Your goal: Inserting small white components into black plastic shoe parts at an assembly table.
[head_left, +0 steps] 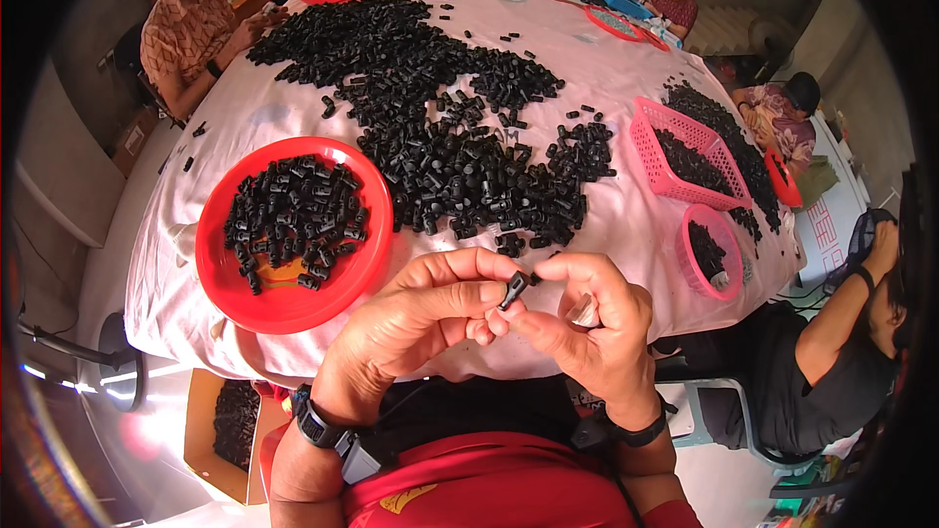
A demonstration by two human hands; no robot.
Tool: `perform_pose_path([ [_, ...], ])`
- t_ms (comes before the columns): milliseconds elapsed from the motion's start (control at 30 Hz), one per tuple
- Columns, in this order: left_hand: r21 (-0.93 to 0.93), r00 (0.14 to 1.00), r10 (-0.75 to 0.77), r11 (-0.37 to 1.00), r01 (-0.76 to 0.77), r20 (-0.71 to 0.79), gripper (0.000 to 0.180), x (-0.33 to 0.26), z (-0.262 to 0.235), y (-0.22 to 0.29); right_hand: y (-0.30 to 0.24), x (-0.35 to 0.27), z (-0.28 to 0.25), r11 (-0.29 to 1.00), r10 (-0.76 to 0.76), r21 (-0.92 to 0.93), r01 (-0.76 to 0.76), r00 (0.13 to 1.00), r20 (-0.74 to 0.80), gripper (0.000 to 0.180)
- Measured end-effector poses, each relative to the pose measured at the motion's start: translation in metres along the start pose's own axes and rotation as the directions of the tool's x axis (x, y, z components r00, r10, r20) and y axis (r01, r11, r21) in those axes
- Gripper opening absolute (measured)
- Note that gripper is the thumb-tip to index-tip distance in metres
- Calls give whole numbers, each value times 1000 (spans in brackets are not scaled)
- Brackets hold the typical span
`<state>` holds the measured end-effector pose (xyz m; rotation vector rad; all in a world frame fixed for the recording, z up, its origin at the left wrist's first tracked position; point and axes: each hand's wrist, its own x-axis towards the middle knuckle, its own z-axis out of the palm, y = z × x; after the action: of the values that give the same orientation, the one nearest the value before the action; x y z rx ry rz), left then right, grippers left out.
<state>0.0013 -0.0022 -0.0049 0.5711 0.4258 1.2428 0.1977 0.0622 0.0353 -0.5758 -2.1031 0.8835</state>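
Below the red basin, a cardboard box is holding black parts. The basin is carrying a heap of black pieces. To the basin's right, a broad black pile is spreading, and nearer the person, the left hand is pinching a small black piece between thumb and index finger. Farther right of the basin, the right hand is curling beside that piece; I cannot tell whether it is gripping. Well right of the basin, a pink rectangular basket and a pink round basket are holding dark contents.
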Motion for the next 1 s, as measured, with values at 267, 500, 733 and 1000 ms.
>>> perform_pose_path([
  [267, 82, 995, 22, 997, -15, -97, 30, 4, 7, -6, 10, 5, 3, 900, -153, -411, 142, 988, 6, 46],
  [500, 49, 995, 34, 998, -30, -94, 27, 5, 3, -8, 16, 5, 6, 866, -162, -478, 149, 987, 13, 46],
  [733, -29, 997, 17, 999, -19, -71, 31, 7, 7, -7, 14, 5, 10, 897, -161, -417, 147, 987, 1, 39],
  [1000, -49, 996, 14, 999, -18, -84, 31, 7, 12, -6, 11, 4, 11, 954, -67, -293, 68, 998, 13, 38],
])
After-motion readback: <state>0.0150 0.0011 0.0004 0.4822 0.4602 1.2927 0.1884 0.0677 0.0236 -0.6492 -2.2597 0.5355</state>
